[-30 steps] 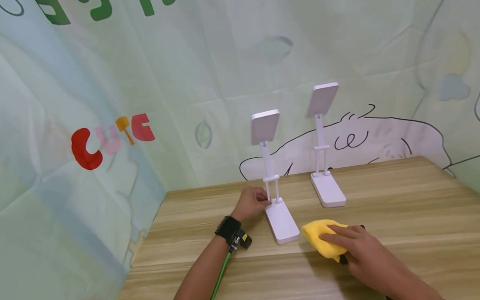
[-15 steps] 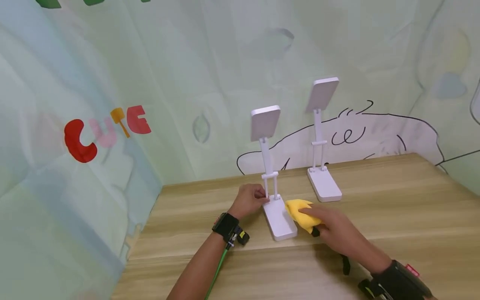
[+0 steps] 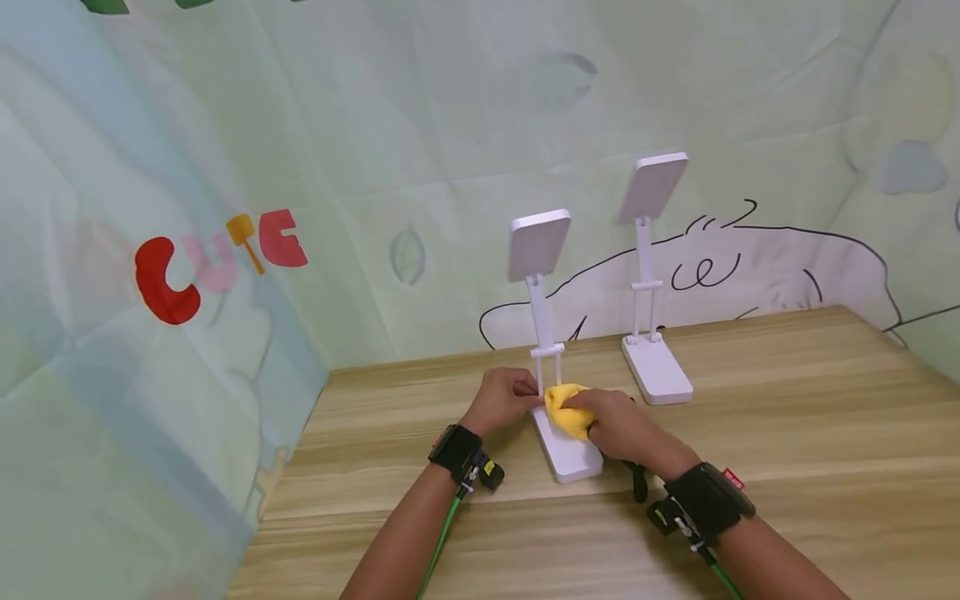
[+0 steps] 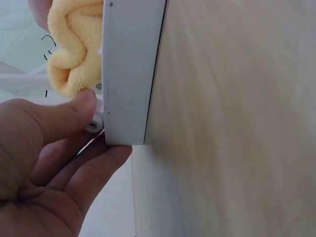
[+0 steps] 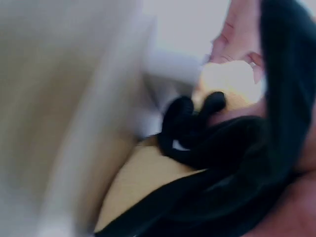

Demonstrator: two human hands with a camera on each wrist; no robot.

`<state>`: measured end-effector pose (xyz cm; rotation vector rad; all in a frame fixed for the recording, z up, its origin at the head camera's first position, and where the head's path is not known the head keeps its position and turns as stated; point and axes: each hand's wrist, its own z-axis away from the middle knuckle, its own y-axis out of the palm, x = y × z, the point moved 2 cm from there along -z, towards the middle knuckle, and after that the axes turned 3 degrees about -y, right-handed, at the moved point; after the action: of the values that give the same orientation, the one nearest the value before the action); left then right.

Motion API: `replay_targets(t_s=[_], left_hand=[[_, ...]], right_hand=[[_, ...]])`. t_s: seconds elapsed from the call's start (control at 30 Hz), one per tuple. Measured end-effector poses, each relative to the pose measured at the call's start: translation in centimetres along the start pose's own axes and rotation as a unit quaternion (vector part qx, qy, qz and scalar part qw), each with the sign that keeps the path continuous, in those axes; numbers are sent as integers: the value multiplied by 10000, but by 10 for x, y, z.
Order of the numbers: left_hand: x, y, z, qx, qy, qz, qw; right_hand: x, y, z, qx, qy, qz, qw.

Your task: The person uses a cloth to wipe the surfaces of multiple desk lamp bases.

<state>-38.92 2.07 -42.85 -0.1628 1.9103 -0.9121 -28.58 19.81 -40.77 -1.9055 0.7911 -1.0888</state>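
Note:
In the head view a white folding phone stand (image 3: pixel 576 457) stands upright on the table. My left hand (image 3: pixel 501 403) pinches the back end of its base, beside the hinge. The left wrist view shows the thumb above the base (image 4: pixel 129 74) and fingers at its end edge. My right hand (image 3: pixel 628 429) holds a bunched yellow plush cloth (image 3: pixel 566 414) against the top of that base, close to the upright rods. Black fabric (image 5: pixel 217 148) hangs with the cloth in the right wrist view, which is blurred. The cloth and right hand cover part of the base.
A second white phone stand (image 3: pixel 658 375) stands behind and to the right. The wood-grain table (image 3: pixel 810 417) meets a printed cloth backdrop (image 3: pixel 420 167) at its back and left edges. Green cables (image 3: pixel 442 533) run from the wrist cameras along both forearms.
My right hand has carried the yellow cloth leftward from the table at the right onto the nearer stand's base. My left hand keeps its grip on that base.

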Motion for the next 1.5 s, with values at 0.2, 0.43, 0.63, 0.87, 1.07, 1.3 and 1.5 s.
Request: replay_targets(t_s=[0.2, 0.43, 0.63, 0.87, 1.07, 1.3, 1.5], left_hand=[[-5, -1, 0, -2, 28, -53, 10000], [-7, -4, 5, -114, -295, -65, 9995], [-7, -3, 10, -117, -406, 25, 9991], [-8, -5, 7, -167, -409, -79, 9990], [-6, -6, 3, -177, -375, -85, 9991], [-4, -2, 4, -167, -414, -172, 9989], [-5, 0, 4, -146, -428, -193, 9988]], right_hand=[[3, -1, 2, 209, 69, 142, 9997], [18, -1, 20, 215, -77, 278, 9994], [29, 0, 52, 95, -178, 530, 9984], [39, -3, 80, 42, -41, 925, 9957], [43, -6, 93, 474, 386, 812, 9948], [40, -4, 99, 403, 405, 728, 9957], [36, -9, 87, 156, -74, 655, 9977]])
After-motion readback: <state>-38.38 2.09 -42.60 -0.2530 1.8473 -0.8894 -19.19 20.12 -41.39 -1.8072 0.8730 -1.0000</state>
